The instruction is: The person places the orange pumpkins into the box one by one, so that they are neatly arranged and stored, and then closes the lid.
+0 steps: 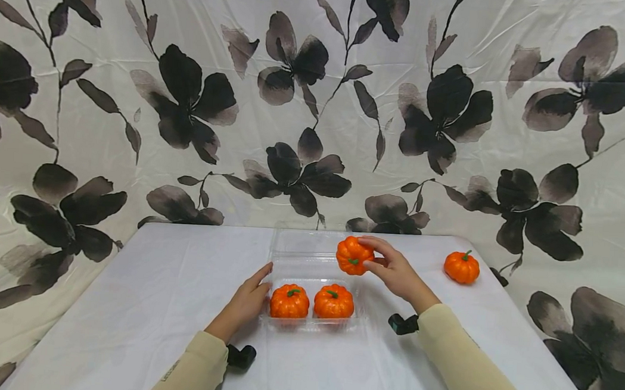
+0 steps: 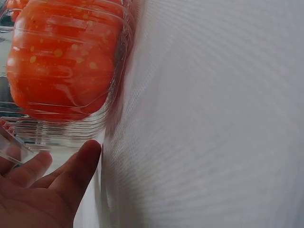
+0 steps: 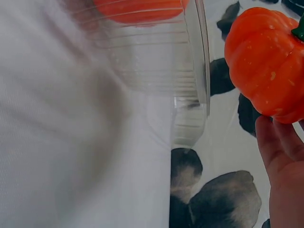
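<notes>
A small orange toy pumpkin (image 1: 354, 256) with a green stem is pinched in my right hand (image 1: 393, 274), raised over the back part of a clear plastic container (image 1: 310, 326). In the right wrist view the fingertips press against the held pumpkin (image 3: 266, 64). Two more toy pumpkins, a left one (image 1: 289, 301) and a right one (image 1: 334, 302), sit side by side in the container's front part. At its left side my left hand (image 1: 246, 304) touches the container with fairly straight fingers. The left wrist view shows those fingers (image 2: 78, 171) beside the ribbed plastic wall.
Another orange toy pumpkin (image 1: 461, 267) stands on the table's far right. The hinged clear lid (image 1: 301, 242) stands open behind the container. A white cloth covers the table (image 1: 178, 282), and a floral curtain (image 1: 306, 117) hangs behind its back edge.
</notes>
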### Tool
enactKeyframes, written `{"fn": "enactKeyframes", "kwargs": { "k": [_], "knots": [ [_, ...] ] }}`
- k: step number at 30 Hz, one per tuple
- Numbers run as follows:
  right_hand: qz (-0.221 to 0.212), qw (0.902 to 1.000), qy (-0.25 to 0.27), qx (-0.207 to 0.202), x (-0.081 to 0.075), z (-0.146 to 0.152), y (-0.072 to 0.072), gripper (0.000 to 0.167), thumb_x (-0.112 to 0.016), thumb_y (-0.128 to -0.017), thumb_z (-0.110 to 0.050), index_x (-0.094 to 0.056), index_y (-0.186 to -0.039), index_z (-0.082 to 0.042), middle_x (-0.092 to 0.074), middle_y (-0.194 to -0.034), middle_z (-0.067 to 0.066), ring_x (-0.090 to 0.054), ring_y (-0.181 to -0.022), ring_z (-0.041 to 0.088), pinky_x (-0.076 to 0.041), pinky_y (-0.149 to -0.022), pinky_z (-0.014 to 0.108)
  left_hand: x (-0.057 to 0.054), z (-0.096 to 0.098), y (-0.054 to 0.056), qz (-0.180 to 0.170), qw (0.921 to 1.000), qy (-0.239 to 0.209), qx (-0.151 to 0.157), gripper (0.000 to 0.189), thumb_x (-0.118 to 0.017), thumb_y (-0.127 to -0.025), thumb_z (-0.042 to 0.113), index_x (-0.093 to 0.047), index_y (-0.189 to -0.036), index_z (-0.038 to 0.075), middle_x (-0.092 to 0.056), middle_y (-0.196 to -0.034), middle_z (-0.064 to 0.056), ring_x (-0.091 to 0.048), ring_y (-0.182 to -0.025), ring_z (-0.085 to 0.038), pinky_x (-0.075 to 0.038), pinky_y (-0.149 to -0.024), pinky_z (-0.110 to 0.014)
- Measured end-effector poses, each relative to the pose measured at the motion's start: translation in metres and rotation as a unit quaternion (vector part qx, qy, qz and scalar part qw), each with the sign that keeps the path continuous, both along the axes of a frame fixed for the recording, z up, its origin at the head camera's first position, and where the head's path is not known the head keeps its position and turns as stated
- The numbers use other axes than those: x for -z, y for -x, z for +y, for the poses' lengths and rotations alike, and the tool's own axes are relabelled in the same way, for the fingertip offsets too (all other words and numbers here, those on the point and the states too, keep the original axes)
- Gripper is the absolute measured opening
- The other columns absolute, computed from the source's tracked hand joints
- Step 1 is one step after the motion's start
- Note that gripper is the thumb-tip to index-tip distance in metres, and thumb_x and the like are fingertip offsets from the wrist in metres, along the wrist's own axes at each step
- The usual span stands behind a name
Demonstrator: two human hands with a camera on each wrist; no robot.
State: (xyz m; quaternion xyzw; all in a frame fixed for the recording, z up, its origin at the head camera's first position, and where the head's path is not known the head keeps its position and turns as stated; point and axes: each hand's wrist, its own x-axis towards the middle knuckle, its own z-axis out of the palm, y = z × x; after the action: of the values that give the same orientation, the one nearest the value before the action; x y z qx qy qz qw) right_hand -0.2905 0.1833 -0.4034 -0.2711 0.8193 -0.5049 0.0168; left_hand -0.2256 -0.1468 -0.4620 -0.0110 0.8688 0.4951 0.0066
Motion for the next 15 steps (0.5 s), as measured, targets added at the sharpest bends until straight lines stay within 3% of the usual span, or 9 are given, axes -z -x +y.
{"fn": "enactKeyframes", "kwargs": {
  "k": [11,15],
  "knots": [
    [-0.002,0.9998,0.007,-0.017,0.001,-0.009,-0.002,0.051,-0.066,-0.09,-0.011,-0.05,-0.137,-0.02,-0.044,-0.145,0.006,-0.046,-0.131,0.03,-0.043,-0.107,0.047,-0.001,0.001,0.0,-0.002,1.0,0.0,-0.004,0.054,-0.038,-0.101,0.022,-0.028,-0.154,0.02,-0.035,-0.157,-0.01,-0.036,-0.141,-0.035,-0.027,-0.114,-0.059],
    [-0.004,0.9999,-0.009,-0.012,0.003,-0.012,0.0,0.049,-0.066,-0.09,-0.01,-0.052,-0.135,-0.024,-0.043,-0.145,0.004,-0.046,-0.131,0.029,-0.043,-0.108,0.047,-0.001,0.001,0.0,-0.003,1.0,0.0,-0.005,0.054,-0.038,-0.101,0.022,-0.029,-0.154,0.02,-0.035,-0.157,-0.01,-0.035,-0.142,-0.035,-0.027,-0.114,-0.059]
  ]
}}
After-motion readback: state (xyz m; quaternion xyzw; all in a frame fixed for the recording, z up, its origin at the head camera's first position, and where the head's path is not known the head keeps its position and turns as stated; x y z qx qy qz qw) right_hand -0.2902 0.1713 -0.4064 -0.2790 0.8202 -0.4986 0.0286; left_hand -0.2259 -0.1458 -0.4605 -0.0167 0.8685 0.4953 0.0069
